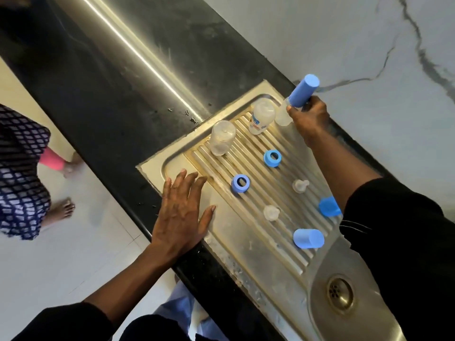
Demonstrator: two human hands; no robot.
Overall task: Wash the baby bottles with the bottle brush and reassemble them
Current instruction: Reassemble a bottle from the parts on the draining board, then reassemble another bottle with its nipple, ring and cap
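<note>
**Head view, looking down at a slant**

- Steel drainboard (246,244): ribbed and set into a black counter (110,94). Its sink bowl, with a round drain (341,294), lies at the lower right. Water drops lie along the near rim.
- Left hand (181,212): flat, palm down, fingers straight and spread, holding nothing. It rests across the drainboard's near rim, by the counter's edge.
- Right hand (309,119): fingers curled round a capped bottle (304,91) at the drainboard's far corner, close to the wall. The bottle is tilted, with its blue cap uppermost and its clear body below the fingers. Whether its base touches the steel cannot be told.
- Printed bottle (262,115): clear with coloured print, uncapped, standing on the ribs just beside the capped bottle.
- Plain bottle (222,137): clear, uncapped, standing on the ribs toward the drainboard's left rim, apart from the printed bottle. Which end is up cannot be told.
- Far blue ring (272,158) and near blue ring (240,183): screw collars on the ribs with their holes facing up, apart from each other.
- Far teat (300,185) and near teat (271,212): translucent, loose on the ribs, neither touching a ring.
- Near blue cap (308,238): on the ribs, nearest the bowl.
- Far blue cap (328,206): beside the far teat, partly hidden behind the right arm's black sleeve (406,230).
- Surroundings: a pale veined wall (344,33) behind the counter and a light floor (73,254) below.
- Second person, at the left edge: a patterned garment (19,168) and a bare foot (65,207) on the floor.
</note>
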